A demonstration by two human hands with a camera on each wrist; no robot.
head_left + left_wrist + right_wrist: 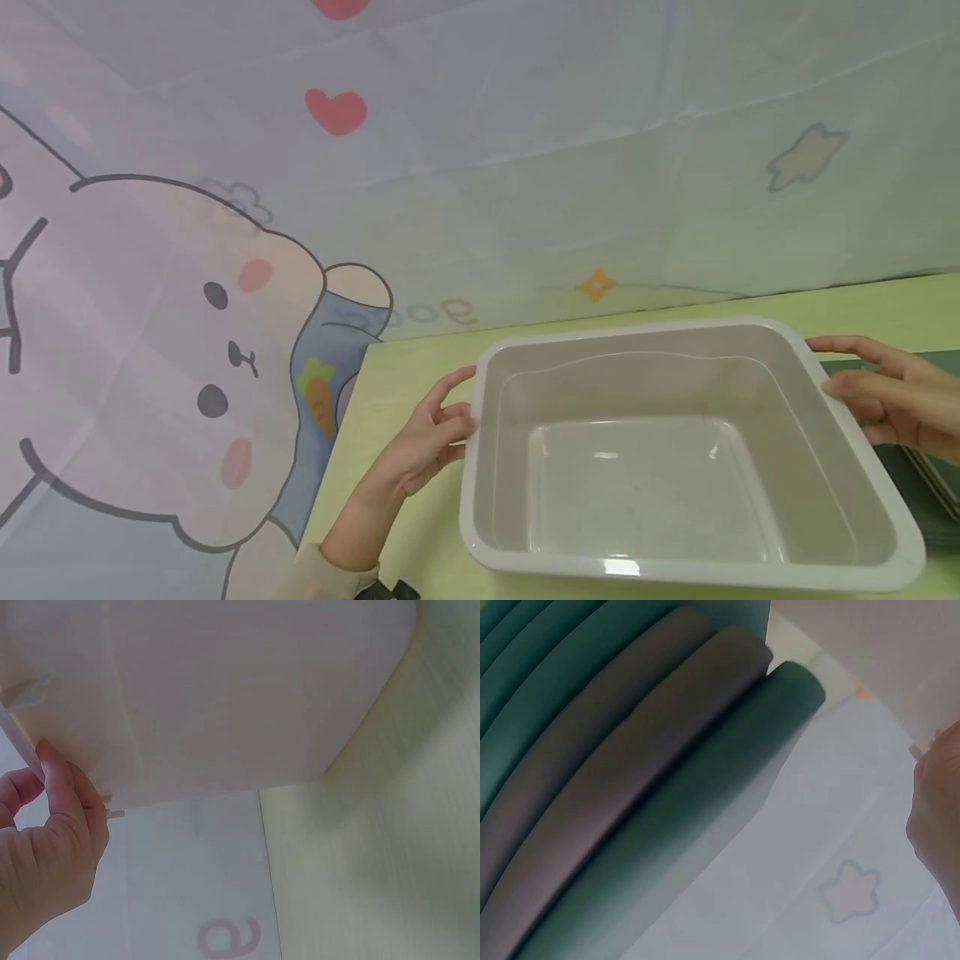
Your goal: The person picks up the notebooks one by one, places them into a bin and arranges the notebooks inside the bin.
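An empty beige plastic tub (675, 467) sits between my two hands over the pale green table (405, 367). My left hand (452, 417) holds its left rim, with the index finger raised along the corner. In the left wrist view the thumb of that left hand (56, 802) presses the tub's rim (22, 742), and the tub's underside (225, 690) shows above the table. My right hand (843, 375) grips the right rim with its fingers laid over the edge. The right wrist view catches only the edge of that right hand (937, 817).
A stack of dark green and grey tubs (926, 492) lies just right of the beige tub, under my right hand; their nested rims (630, 765) fill the right wrist view. A cloth with a cartoon bunny (187, 333), hearts and stars hangs behind and left of the table.
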